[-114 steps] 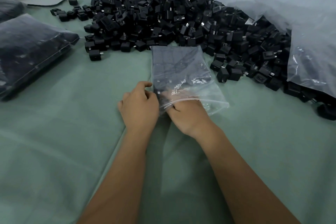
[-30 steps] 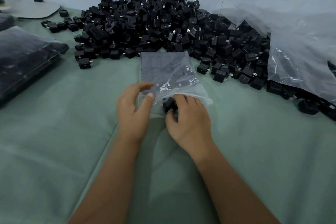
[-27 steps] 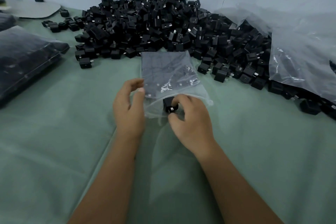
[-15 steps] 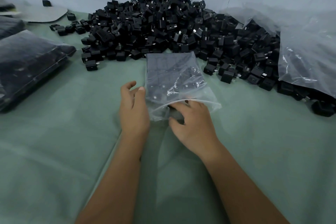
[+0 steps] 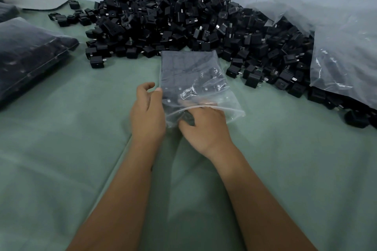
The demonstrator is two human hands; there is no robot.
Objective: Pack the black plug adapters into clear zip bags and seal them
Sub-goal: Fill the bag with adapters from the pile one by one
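Since a moment ago my right hand (image 5: 204, 126) has gone deeper into the mouth of the clear zip bag (image 5: 193, 85), its fingers curled around a black adapter (image 5: 188, 118); my left hand (image 5: 148, 112) pinches the bag's left edge; the bag lies on the green cloth (image 5: 61, 149), just before the adapter pile (image 5: 183, 20).

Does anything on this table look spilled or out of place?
Yes: loose black adapters lie heaped on the green cloth, spilling from a big torn-open plastic sack at right. A few strays sit apart at the far left.
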